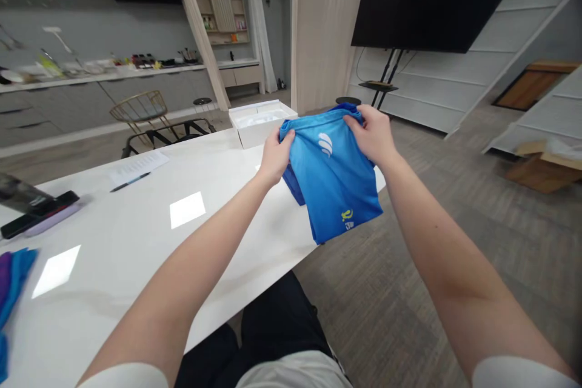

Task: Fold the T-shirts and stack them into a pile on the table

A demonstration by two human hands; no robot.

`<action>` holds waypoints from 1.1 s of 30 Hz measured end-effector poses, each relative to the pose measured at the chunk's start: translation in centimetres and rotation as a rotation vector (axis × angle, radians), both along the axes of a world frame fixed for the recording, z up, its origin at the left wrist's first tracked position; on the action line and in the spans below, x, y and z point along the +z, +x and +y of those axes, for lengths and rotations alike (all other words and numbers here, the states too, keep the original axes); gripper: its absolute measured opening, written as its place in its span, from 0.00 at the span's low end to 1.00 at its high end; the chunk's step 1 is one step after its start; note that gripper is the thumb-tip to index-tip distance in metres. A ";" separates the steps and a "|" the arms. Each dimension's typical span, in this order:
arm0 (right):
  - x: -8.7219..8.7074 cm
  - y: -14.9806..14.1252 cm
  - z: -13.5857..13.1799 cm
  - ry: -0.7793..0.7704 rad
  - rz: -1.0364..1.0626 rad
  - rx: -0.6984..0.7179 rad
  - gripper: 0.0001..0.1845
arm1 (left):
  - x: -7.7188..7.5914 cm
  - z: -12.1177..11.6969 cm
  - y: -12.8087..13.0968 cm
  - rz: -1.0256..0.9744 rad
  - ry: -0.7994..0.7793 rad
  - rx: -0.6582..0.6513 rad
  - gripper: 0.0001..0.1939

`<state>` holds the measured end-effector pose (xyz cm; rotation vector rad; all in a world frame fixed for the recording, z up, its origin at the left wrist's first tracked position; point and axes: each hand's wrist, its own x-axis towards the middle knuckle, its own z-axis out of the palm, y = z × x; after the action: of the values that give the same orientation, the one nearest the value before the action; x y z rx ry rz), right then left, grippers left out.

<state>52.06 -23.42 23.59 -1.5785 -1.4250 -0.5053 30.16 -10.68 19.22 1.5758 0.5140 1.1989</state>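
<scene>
A folded blue shirt (334, 179), with a white striped logo and a small yellow-and-white print lower down, hangs from both hands over the table's right end. My left hand (275, 156) pinches its upper left corner, thumb in front. At the upper right, my right hand (373, 133) grips the edge between thumb and fingers. Darker blue cloth (293, 185) shows behind the front layer; how the layers join is hidden. An open white box (261, 130) stands on the table just beyond my left hand.
On the white table (218, 254) lie a pen (130, 182) and a paper sheet (140, 167). Blue and purple cloth (13, 285) and a dark bottle (20, 194) are at left. A wire chair (140, 110) stands beyond; a cardboard box (543, 170) sits on the floor at right.
</scene>
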 end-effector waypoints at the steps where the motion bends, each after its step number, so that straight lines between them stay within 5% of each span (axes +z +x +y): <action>1: -2.0 0.9 0.6 -0.058 0.027 0.001 0.14 | -1.9 0.2 0.6 0.044 -0.071 0.000 0.13; 5: -10.5 3.4 1.9 -0.323 0.215 0.040 0.15 | -9.9 0.5 2.0 0.289 -0.326 0.007 0.10; 8: -13.9 3.7 2.3 -0.359 0.325 0.027 0.16 | -13.1 0.6 2.5 0.383 -0.242 0.031 0.09; 11: -13.3 3.8 3.4 -0.285 0.336 -0.034 0.16 | -12.3 1.4 3.2 0.325 -0.088 0.053 0.10; 17: -8.0 7.0 10.5 -0.171 0.221 0.003 0.21 | -7.3 7.9 6.9 0.223 -0.003 0.140 0.11; 20: -8.8 8.6 15.7 -0.235 0.196 -0.010 0.18 | -8.9 12.1 8.2 0.274 -0.099 0.181 0.12; 25: -14.6 8.0 21.4 -0.594 0.280 -0.110 0.11 | -14.8 15.5 7.5 0.492 -0.315 0.227 0.09; 27: -16.3 7.7 22.2 -0.659 0.297 -0.130 0.11 | -16.0 16.0 7.2 0.518 -0.337 0.241 0.10; 33: -16.0 8.7 23.2 -0.503 0.267 -0.169 0.23 | -14.6 16.3 8.0 0.545 -0.087 0.383 0.22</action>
<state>60.74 -0.18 7.61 -2.0885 -1.2758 -0.0179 38.17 5.67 4.65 1.7769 1.2494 0.9896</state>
